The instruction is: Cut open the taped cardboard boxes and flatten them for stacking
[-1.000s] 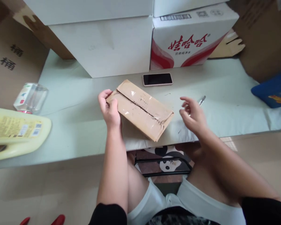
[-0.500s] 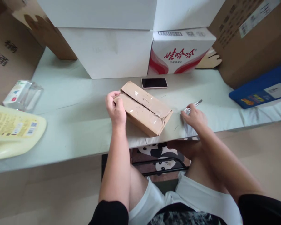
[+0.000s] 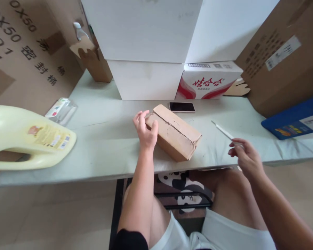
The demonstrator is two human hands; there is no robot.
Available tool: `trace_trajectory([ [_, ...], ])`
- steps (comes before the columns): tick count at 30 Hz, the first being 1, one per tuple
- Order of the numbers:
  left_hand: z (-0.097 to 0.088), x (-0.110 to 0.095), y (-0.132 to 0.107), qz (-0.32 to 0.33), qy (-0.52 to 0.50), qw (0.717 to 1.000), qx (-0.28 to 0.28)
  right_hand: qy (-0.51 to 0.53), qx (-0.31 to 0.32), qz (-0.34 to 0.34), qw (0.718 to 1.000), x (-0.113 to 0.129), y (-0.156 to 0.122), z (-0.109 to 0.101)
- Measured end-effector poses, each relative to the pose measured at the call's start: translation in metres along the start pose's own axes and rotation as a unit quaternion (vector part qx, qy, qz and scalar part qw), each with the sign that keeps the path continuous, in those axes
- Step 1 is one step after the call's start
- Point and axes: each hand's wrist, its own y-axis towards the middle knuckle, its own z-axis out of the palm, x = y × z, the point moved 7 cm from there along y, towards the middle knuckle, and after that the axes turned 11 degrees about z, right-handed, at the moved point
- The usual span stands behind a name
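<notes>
The small cardboard parcel (image 3: 176, 135) sits on the pale table (image 3: 106, 139), near the front edge and right in front of the person, turned at an angle. Its top flaps lie flat and closed, and a ragged line runs the length of the seam between them. Whether that seam is cut through, I cannot tell, but the parcel does not look opened and nothing has come out of it.

The left hand (image 3: 146, 130) is clamped on the parcel's near left end, fingers curled over the top edge and thumb against the side, holding it in place. The right hand (image 3: 246, 156) is off to the right, clear of the parcel and out past the table's edge, pinching a thin pale tool (image 3: 222, 130) by its near end, with the tip slanting up and away over the table. It could be a blade or a pen; it is too slim to tell. So the tool is in hand but not on the cardboard.

Just behind the parcel lies a dark phone (image 3: 182, 107), screen off. Behind that are stacked white boxes (image 3: 146, 80) and a red-and-white carton (image 3: 208, 81). A yellow jug (image 3: 28, 137) lies on its side at far left, and a blue package (image 3: 294, 119) at far right.
</notes>
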Motion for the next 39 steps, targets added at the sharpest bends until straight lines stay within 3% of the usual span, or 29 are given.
trace_trajectory([
  [2,0.001,0.002,0.0,0.009,-0.004,1.0,0.027,0.108,-0.007,-0.036,0.993,0.011,-0.013,-0.01],
  [4,0.007,0.005,0.0,0.001,-0.016,0.998,0.068,0.118,0.014,-0.094,0.988,0.029,-0.025,-0.013],
  [7,0.013,0.008,0.0,-0.01,-0.025,0.993,0.111,0.063,0.024,-0.182,0.981,0.054,-0.04,-0.01],
  [11,0.01,0.005,0.001,-0.003,-0.01,0.995,0.1,0.003,0.027,-0.274,0.961,0.078,-0.058,-0.004],
  [15,0.01,0.005,0.001,0.0,-0.005,0.995,0.1,-0.115,0.038,-0.358,0.926,0.099,-0.077,0.009],
  [19,0.011,0.006,0.002,-0.005,0.001,0.994,0.108,-0.179,0.091,-0.434,0.878,0.112,-0.091,0.02],
  [30,0.011,0.009,0.002,-0.011,-0.01,0.994,0.105,-0.251,0.117,-0.494,0.825,0.131,-0.097,0.026],
  [36,0.011,0.004,0.002,0.002,0.005,0.995,0.102,-0.3,0.164,-0.424,0.839,0.147,-0.084,0.036],
  [39,0.01,0.001,0.001,0.012,0.007,0.995,0.102,-0.299,0.198,-0.427,0.83,0.154,-0.081,0.029],
])
